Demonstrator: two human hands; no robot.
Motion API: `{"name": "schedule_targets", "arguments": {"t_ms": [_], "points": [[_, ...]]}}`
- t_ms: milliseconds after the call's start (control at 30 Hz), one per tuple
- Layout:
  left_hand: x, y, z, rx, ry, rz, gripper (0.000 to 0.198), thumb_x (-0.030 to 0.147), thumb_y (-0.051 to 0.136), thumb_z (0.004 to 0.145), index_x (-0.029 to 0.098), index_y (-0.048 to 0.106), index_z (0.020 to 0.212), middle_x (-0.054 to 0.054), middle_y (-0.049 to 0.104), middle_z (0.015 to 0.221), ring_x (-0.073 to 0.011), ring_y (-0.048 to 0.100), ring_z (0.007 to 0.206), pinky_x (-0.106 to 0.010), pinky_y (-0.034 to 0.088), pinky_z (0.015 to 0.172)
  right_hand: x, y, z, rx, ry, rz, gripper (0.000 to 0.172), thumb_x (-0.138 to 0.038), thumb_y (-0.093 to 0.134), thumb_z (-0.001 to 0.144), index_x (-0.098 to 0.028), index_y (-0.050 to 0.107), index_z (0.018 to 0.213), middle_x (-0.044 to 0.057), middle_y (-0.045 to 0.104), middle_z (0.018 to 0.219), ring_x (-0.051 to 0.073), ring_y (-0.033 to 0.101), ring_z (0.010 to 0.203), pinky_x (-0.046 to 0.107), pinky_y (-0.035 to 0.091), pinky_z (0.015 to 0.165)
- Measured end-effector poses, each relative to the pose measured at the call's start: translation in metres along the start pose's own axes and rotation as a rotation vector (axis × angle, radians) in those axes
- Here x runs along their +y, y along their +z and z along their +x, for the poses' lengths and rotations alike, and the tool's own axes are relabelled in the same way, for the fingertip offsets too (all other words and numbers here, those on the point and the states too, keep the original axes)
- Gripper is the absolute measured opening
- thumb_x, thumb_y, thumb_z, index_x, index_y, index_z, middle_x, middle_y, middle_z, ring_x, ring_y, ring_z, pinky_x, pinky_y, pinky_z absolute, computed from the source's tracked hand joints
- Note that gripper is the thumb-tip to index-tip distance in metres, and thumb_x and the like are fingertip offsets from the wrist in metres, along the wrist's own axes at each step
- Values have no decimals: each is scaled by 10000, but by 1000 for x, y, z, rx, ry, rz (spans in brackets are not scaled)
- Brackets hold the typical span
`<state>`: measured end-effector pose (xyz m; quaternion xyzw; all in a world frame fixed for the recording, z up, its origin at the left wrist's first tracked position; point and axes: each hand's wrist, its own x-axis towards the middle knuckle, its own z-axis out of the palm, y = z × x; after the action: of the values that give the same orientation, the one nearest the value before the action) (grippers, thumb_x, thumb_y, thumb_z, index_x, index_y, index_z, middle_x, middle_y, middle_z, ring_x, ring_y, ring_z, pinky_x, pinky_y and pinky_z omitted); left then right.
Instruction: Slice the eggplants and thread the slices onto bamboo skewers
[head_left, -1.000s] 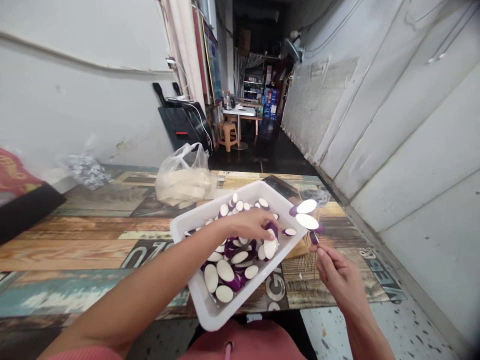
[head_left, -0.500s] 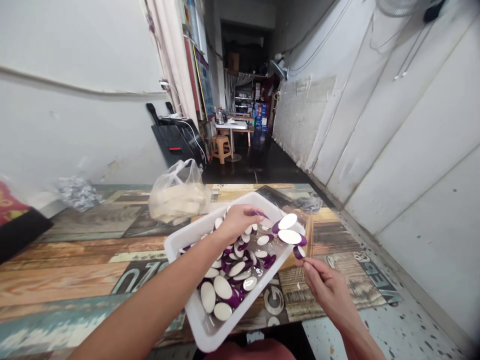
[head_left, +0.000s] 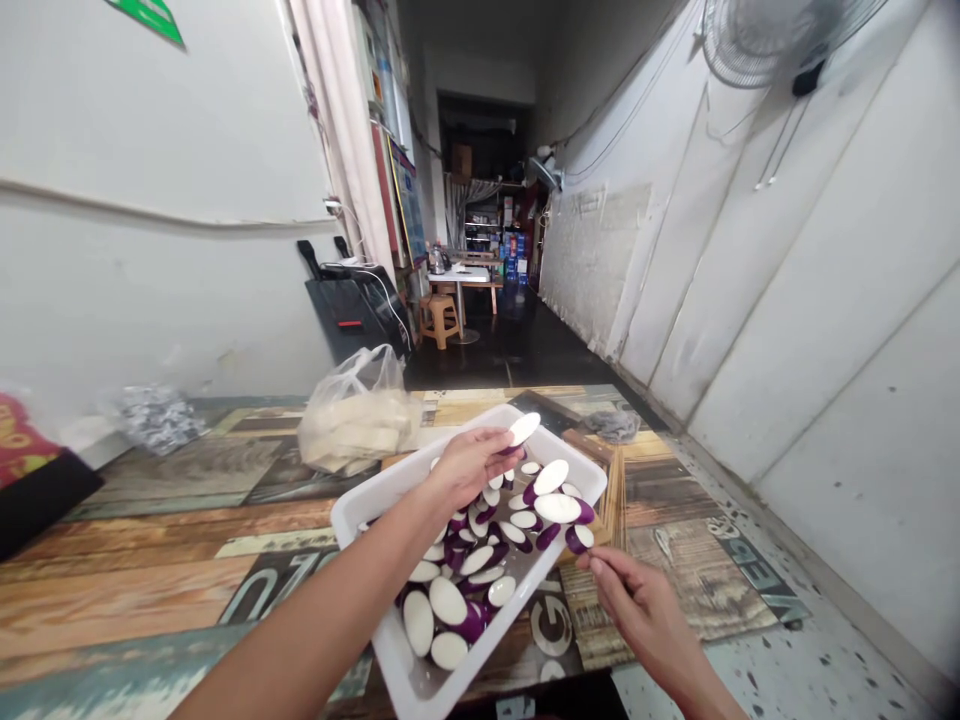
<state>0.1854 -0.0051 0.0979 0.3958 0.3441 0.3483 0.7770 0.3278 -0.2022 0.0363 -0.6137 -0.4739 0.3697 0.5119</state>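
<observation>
My left hand [head_left: 469, 468] pinches an oval eggplant slice [head_left: 524, 429], white-faced with purple skin, above the far part of a white plastic tub [head_left: 390, 655]. Over the tub's right rim, my right hand [head_left: 641, 600] grips the lower end of a thin skewer, mostly hidden by the fingers and the slices. Several skewered eggplant pieces [head_left: 558, 508] sit on it, their cut faces turned up. Inside the tub lie many more eggplant pieces [head_left: 448, 602], loosely heaped, with some wet-looking.
A bundle of thin wooden sticks [head_left: 617, 490] lies right of the tub on the wood-patterned table [head_left: 292, 520]. Behind the tub stand a clear plastic bag [head_left: 360, 415] of pale pieces and crumpled grey plastic [head_left: 615, 425]. A white wall runs along the right.
My left hand has come up from among the pieces with an eggplant slice. My right hand and the loaded skewer have shifted slightly left and down in view, as the camera tilted up.
</observation>
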Motion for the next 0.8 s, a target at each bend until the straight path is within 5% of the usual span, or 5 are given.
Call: {"name": "schedule_targets", "arguments": {"t_ms": [267, 467, 800], "points": [[0, -6, 5, -92, 14, 12, 159, 88, 635, 704, 120, 596, 855, -65, 648, 793, -50, 549, 533, -121, 352, 401, 6, -1, 1, 18, -11, -25, 312, -412, 466, 854, -141, 604, 923, -51, 324, 550, 87, 277, 487, 207, 189, 424], [0, -2, 1, -106, -68, -77, 277, 1, 631, 679, 146, 543, 898, -44, 631, 752, -107, 610, 629, -248, 513, 634, 1, -2, -5, -11, 40, 9, 338, -449, 461, 845, -149, 594, 928, -59, 296, 536, 90, 263, 478, 209, 183, 429], [1, -2, 1, -9, -16, -152, 287, 23, 684, 638, 152, 467, 774, -57, 662, 749, -193, 661, 702, -417, 521, 770, 1, 0, -11, -28, 17, -6, 313, -412, 460, 856, -140, 606, 911, -44, 331, 559, 83, 257, 488, 212, 186, 426]]}}
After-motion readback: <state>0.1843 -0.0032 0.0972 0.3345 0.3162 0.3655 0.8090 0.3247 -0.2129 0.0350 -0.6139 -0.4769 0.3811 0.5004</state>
